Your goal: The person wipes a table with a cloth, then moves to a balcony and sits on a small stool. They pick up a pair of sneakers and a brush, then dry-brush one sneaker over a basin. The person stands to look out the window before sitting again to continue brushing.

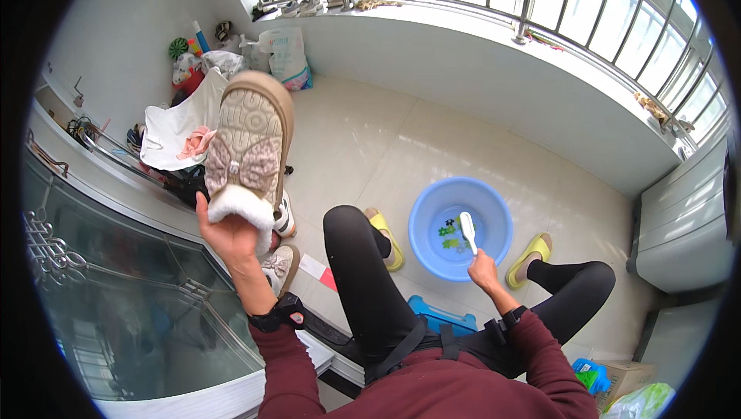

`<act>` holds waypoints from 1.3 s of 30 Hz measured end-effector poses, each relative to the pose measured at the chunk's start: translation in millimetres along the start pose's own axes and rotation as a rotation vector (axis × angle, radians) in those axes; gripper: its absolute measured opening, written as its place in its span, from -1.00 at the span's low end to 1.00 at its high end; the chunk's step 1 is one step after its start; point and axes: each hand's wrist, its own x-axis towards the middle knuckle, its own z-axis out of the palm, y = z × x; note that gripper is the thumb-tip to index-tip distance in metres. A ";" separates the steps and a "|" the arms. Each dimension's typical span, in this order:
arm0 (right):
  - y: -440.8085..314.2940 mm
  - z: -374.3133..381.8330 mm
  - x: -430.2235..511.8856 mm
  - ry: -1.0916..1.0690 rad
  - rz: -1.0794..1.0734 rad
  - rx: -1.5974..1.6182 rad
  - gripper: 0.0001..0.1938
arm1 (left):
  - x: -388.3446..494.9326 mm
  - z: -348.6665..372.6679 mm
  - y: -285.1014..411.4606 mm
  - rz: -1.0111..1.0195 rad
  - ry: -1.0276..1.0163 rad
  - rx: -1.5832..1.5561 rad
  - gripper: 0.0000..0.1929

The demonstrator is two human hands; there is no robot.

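Note:
My left hand (230,238) is raised at the left, at the fluffy white opening of a fur-lined shoe (255,123) with a pinkish bow; the fingers are hidden in the lining, and the beige patterned sole shows beside the bow. My right hand (483,271) grips the handle of a white brush (468,231), held over a blue plastic basin (422,239) on the floor between my feet. The brush's bristles are hidden from view. Green and dark flower shapes show at the basin's bottom. A similar shoe with a bow (280,268) stands on the floor below my left hand.
A blue plastic stool (443,321) is under me. White cloth (168,135) and bags lie at the left, near a glass door (139,303). A barred window sill (440,16) curves across the back. A cardboard box (628,375) and a blue bottle (593,374) stand at lower right.

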 end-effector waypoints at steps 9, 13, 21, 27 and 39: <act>-14.7 -33.1 6.7 -0.347 -0.019 0.041 -0.59 | 72.2 88.0 -116.7 -0.310 -0.328 -0.318 -0.45; -39.5 -112.2 8.2 0.284 -0.386 0.277 -0.54 | 94.2 77.5 -184.1 -0.256 0.009 -0.249 -0.53; -63.8 -168.8 27.8 0.033 -0.210 0.396 -0.61 | 113.1 52.5 -266.3 -0.285 0.026 -0.056 -0.49; -60.5 -174.2 51.0 0.043 -0.232 1.064 -0.78 | 108.8 34.9 -281.2 -0.405 0.069 0.034 -0.57; -110.8 -177.4 41.7 0.103 -0.449 1.029 -0.76 | 94.4 34.4 -291.5 -0.323 0.077 0.731 -0.71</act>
